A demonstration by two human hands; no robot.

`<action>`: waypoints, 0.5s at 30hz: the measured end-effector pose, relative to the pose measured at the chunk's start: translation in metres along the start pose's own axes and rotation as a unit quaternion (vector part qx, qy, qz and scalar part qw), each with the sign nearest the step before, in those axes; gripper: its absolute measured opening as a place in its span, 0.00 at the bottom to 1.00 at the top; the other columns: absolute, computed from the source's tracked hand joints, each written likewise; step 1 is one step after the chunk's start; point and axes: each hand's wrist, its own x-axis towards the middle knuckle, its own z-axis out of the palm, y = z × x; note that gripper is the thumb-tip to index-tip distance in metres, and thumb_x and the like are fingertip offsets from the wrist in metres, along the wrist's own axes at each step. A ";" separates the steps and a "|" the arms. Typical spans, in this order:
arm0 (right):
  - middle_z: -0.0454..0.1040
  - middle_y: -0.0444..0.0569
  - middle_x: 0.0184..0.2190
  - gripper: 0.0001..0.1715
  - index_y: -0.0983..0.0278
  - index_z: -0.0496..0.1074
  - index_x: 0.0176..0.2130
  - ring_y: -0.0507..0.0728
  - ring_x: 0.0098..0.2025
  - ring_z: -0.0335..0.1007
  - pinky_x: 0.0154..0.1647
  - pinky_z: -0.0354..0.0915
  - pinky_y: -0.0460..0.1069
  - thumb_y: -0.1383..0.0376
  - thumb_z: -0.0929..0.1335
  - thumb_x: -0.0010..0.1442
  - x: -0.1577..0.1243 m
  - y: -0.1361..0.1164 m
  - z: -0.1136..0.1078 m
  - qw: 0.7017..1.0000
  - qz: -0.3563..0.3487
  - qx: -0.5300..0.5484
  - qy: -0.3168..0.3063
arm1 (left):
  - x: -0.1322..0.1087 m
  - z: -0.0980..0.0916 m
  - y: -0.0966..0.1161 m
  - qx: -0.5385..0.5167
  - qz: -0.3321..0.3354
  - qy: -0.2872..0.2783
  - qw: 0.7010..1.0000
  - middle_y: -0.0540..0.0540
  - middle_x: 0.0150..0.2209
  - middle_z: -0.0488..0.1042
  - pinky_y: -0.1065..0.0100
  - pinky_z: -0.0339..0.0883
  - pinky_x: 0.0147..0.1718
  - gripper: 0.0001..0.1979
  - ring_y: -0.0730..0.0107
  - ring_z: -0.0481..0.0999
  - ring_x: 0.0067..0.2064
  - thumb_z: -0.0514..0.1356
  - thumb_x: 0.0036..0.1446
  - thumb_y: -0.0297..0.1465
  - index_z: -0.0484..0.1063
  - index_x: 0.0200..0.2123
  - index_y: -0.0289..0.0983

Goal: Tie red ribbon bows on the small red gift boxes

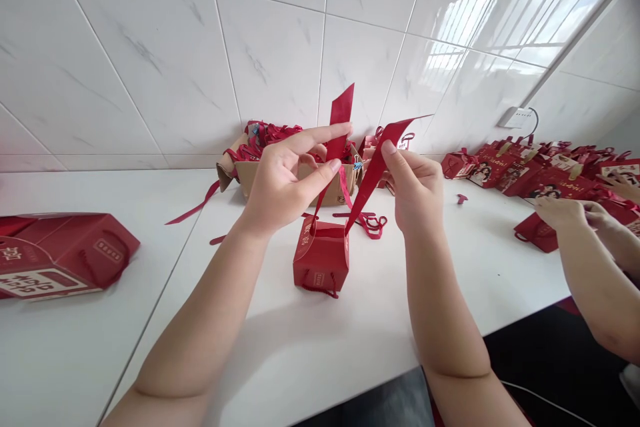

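A small red gift box (320, 260) stands upright on the white table in front of me, a dark red cord hanging at its near side. From its top rises a red ribbon (369, 180) with two ends pulled apart. My left hand (295, 177) pinches one end between thumb and fingers, and that end sticks up above the fingertips. My right hand (417, 187) grips the other end between thumb and curled fingers, its tip pointing right. Both hands are above the box, to either side of it.
Behind the box sits a cardboard box (245, 177) heaped with red ribbons. A larger red box (65, 253) lies at left. Many finished-looking red boxes (515, 170) crowd the right, where another person's hands (565, 213) hold a red box (537, 232). A white socket (516, 117) is on the wall.
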 end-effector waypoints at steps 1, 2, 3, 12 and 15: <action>0.66 0.43 0.20 0.22 0.58 0.77 0.27 0.53 0.28 0.68 0.28 0.63 0.50 0.44 0.67 0.57 0.000 0.000 0.000 1.000 -0.001 0.000 0.002 | 0.000 0.000 0.001 0.001 0.001 -0.001 1.000 0.49 0.48 0.78 0.59 0.75 0.43 0.16 0.59 0.77 0.46 0.65 0.52 0.27 0.78 0.44 0.47; 0.67 0.43 0.20 0.23 0.58 0.77 0.28 0.53 0.28 0.69 0.28 0.64 0.50 0.44 0.67 0.57 0.000 0.000 -0.001 1.000 -0.003 -0.001 0.004 | 0.000 -0.001 0.001 0.000 0.002 -0.002 1.000 0.49 0.47 0.79 0.58 0.75 0.44 0.15 0.58 0.77 0.48 0.64 0.52 0.27 0.78 0.44 0.47; 0.67 0.43 0.20 0.23 0.58 0.77 0.28 0.53 0.28 0.69 0.29 0.64 0.50 0.44 0.67 0.57 0.000 0.000 -0.002 1.000 -0.006 0.000 0.006 | 0.000 -0.002 0.002 -0.003 0.004 -0.003 1.000 0.49 0.47 0.79 0.57 0.74 0.46 0.15 0.58 0.76 0.49 0.64 0.53 0.27 0.78 0.44 0.47; 0.69 0.43 0.21 0.21 0.55 0.77 0.29 0.54 0.28 0.69 0.35 0.68 0.54 0.44 0.66 0.57 0.002 0.001 -0.007 1.000 -0.022 0.001 0.017 | 0.002 -0.011 0.003 -0.022 0.023 0.022 0.999 0.50 0.46 0.78 0.54 0.70 0.54 0.13 0.55 0.74 0.54 0.66 0.52 0.31 0.78 0.42 0.47; 0.70 0.42 0.22 0.21 0.54 0.78 0.30 0.53 0.27 0.69 0.36 0.68 0.54 0.44 0.66 0.57 0.003 0.001 -0.009 1.000 -0.022 -0.002 0.017 | 0.003 -0.012 0.001 -0.010 0.033 0.032 0.999 0.50 0.46 0.78 0.54 0.70 0.54 0.12 0.56 0.74 0.53 0.65 0.53 0.33 0.78 0.43 0.47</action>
